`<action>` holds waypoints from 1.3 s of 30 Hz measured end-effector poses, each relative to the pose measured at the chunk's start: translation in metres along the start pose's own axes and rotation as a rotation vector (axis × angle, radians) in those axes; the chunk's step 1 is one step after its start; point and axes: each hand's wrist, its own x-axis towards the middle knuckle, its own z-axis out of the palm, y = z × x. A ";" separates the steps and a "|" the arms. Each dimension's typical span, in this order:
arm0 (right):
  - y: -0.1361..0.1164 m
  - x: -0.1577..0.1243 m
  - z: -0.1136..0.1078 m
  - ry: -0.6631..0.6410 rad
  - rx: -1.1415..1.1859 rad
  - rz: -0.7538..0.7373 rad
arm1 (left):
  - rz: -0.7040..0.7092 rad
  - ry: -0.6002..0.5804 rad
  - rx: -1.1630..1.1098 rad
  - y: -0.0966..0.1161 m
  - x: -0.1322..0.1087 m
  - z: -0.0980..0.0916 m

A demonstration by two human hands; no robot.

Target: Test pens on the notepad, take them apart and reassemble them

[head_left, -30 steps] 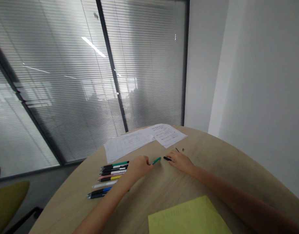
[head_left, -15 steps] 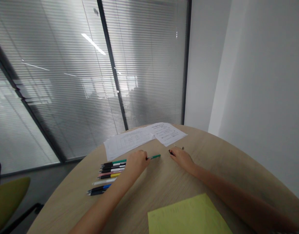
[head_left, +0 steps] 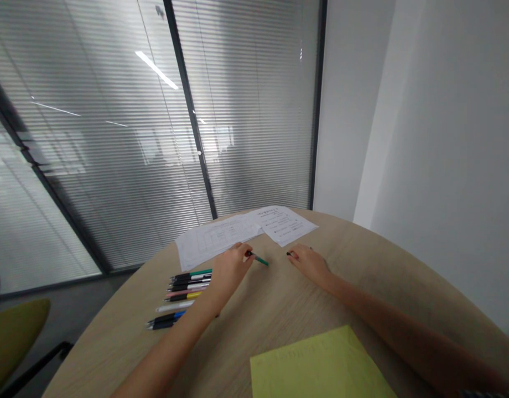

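My left hand (head_left: 233, 266) pinches a green pen (head_left: 261, 260), now tipped and farther from the black bit (head_left: 289, 254) my right hand (head_left: 311, 265) pinches.

Bare left hand (head_left: 230, 270), bare right hand (head_left: 311, 266), 2 bare forearms (head_left: 183, 340)

There are two hands (head_left: 233, 268), one yellow sheet (head_left: 316, 365), and at least two printed papers (head_left: 290, 225) and seven pens (head_left: 182, 297)
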 end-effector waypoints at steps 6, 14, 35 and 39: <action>-0.001 0.001 -0.001 0.007 0.020 0.003 | 0.079 0.188 -0.166 -0.007 0.002 0.011; 0.000 0.001 -0.001 0.009 0.029 -0.011 | 0.122 0.289 -0.297 -0.011 0.005 0.018; 0.000 0.005 -0.006 0.014 0.154 0.009 | 0.100 0.403 -0.449 -0.014 0.006 -0.006; -0.007 0.012 -0.016 -0.015 0.493 0.002 | -0.043 0.334 -0.618 -0.007 0.004 -0.020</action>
